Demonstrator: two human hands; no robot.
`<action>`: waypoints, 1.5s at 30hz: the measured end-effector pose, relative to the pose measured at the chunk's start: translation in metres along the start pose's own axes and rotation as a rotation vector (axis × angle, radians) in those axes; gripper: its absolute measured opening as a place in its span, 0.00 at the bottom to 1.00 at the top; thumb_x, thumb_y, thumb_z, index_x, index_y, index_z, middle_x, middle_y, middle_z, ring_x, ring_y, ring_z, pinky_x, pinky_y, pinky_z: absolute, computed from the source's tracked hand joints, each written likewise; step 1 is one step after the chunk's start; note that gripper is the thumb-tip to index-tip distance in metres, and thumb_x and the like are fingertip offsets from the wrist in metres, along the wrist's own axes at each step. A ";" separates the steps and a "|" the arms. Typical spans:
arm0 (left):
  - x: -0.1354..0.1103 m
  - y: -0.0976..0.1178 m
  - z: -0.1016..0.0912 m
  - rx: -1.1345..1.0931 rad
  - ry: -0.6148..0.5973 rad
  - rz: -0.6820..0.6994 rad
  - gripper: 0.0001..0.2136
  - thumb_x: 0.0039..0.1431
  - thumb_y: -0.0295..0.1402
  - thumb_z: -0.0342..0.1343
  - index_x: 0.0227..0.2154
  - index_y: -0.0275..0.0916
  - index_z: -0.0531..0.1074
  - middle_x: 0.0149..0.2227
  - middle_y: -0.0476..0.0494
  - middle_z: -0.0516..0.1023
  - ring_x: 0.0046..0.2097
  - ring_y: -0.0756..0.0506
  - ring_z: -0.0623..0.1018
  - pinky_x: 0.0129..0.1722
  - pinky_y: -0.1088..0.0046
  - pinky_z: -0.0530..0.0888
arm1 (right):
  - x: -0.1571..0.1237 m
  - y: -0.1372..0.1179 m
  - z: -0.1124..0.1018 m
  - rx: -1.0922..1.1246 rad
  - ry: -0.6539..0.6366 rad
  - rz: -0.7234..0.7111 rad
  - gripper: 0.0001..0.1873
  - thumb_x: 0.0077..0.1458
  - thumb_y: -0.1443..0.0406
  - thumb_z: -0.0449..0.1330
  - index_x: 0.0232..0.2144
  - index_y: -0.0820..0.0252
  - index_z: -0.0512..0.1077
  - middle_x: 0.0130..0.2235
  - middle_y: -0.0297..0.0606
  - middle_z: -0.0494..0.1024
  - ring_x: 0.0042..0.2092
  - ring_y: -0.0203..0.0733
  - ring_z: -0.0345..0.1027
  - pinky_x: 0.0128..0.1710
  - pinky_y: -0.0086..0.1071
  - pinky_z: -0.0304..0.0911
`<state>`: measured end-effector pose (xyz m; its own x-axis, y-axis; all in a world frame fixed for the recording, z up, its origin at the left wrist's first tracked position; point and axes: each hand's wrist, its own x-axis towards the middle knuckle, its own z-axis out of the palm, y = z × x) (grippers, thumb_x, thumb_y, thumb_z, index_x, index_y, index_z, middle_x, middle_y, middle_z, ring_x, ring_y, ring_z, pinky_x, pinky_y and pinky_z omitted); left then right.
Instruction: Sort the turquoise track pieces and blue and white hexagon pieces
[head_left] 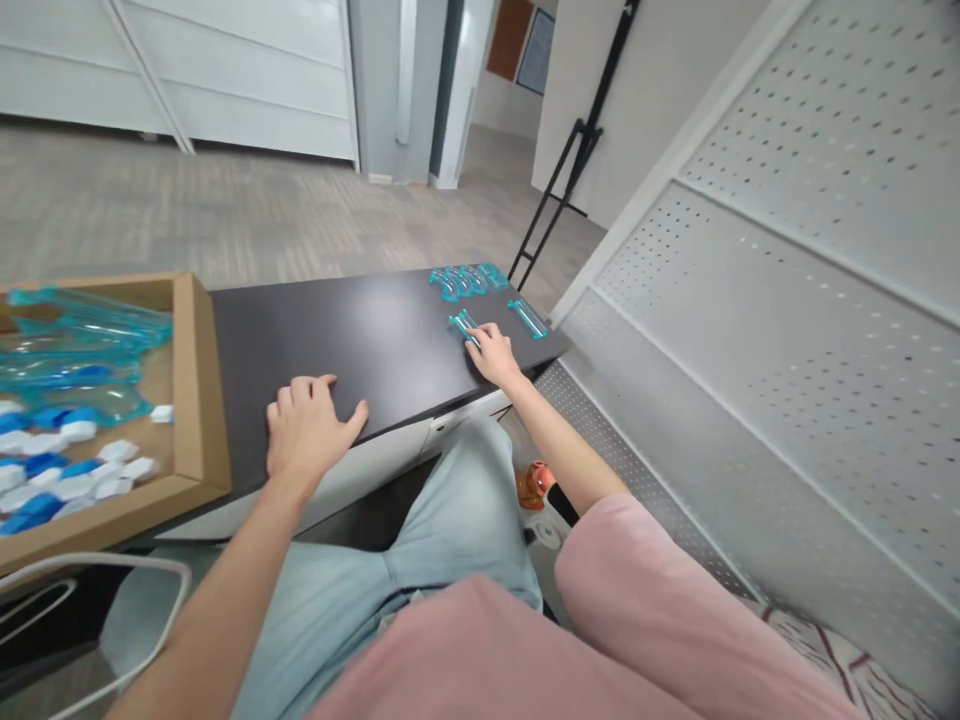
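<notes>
Pink shirt (pixel 472 650) closest, then pale jeans (pixel 457 530) below the edge of the dark table (pixel 315 330). Right hand (pixel 492 354) over the near end of a teal plastic piece (pixel 463 320), lying towards the table's right end; cannot tell a firm pinch from a light touch. Left hand (pixel 306 425) palm down and spread, holding nothing, near the cardboard box (pixel 201 390). Best to handle such thin-looking plastic gently, without squeezing hard. Lift rather than drag when shifting. Mind the single piece (pixel 528 318) to the right and the close-set row (pixel 469 281) beyond; nudge neither. Lean lightly on the left for steadiness.
</notes>
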<state>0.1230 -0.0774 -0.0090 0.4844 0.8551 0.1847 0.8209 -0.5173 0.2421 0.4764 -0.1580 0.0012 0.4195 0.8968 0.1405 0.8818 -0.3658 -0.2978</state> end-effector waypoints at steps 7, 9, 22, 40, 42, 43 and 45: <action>-0.001 -0.001 -0.001 0.038 0.006 0.005 0.34 0.72 0.53 0.48 0.67 0.30 0.72 0.61 0.19 0.75 0.60 0.21 0.75 0.58 0.43 0.73 | 0.002 0.061 -0.013 -0.226 0.111 0.150 0.25 0.80 0.56 0.52 0.69 0.48 0.80 0.75 0.52 0.67 0.69 0.62 0.60 0.68 0.56 0.59; -0.001 -0.001 -0.001 0.048 0.009 0.008 0.35 0.72 0.53 0.47 0.68 0.30 0.72 0.61 0.19 0.75 0.60 0.21 0.75 0.58 0.43 0.74 | 0.004 0.068 -0.014 -0.271 0.118 0.186 0.26 0.80 0.55 0.52 0.71 0.45 0.78 0.78 0.49 0.64 0.72 0.63 0.56 0.70 0.58 0.56; 0.000 -0.004 0.000 0.074 0.008 -0.002 0.35 0.72 0.57 0.46 0.67 0.33 0.72 0.59 0.21 0.77 0.58 0.21 0.76 0.56 0.43 0.74 | 0.020 0.086 -0.011 -0.184 0.173 0.347 0.27 0.81 0.54 0.50 0.71 0.40 0.77 0.77 0.46 0.67 0.73 0.61 0.55 0.72 0.57 0.53; -0.004 0.003 -0.003 -0.059 0.039 -0.018 0.26 0.72 0.48 0.56 0.63 0.35 0.76 0.60 0.23 0.78 0.61 0.24 0.75 0.60 0.46 0.72 | 0.010 0.059 -0.022 -0.209 0.182 0.029 0.28 0.72 0.61 0.56 0.71 0.55 0.75 0.71 0.58 0.70 0.68 0.64 0.63 0.69 0.57 0.54; -0.002 0.002 0.000 -0.147 0.070 -0.010 0.22 0.70 0.45 0.60 0.60 0.37 0.77 0.58 0.25 0.79 0.60 0.25 0.76 0.60 0.45 0.72 | 0.021 0.044 -0.016 -0.146 0.075 -0.101 0.28 0.70 0.63 0.56 0.68 0.55 0.77 0.67 0.57 0.73 0.65 0.63 0.66 0.66 0.55 0.58; -0.002 0.001 0.002 -0.209 0.092 -0.005 0.20 0.69 0.42 0.63 0.59 0.39 0.78 0.56 0.27 0.80 0.59 0.27 0.77 0.59 0.47 0.73 | 0.029 0.033 -0.010 -0.090 0.039 -0.135 0.28 0.69 0.63 0.57 0.68 0.55 0.77 0.66 0.57 0.74 0.62 0.61 0.69 0.65 0.54 0.60; -0.003 -0.001 0.003 -0.413 0.120 0.017 0.15 0.67 0.35 0.64 0.55 0.43 0.78 0.49 0.36 0.83 0.52 0.35 0.80 0.55 0.53 0.75 | 0.043 0.004 0.006 0.034 -0.030 -0.155 0.27 0.67 0.62 0.59 0.66 0.55 0.78 0.63 0.54 0.76 0.55 0.56 0.74 0.62 0.51 0.65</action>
<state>0.1216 -0.0798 -0.0131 0.4380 0.8490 0.2956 0.6110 -0.5223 0.5948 0.4964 -0.1192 0.0008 0.2719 0.9490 0.1595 0.9273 -0.2141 -0.3069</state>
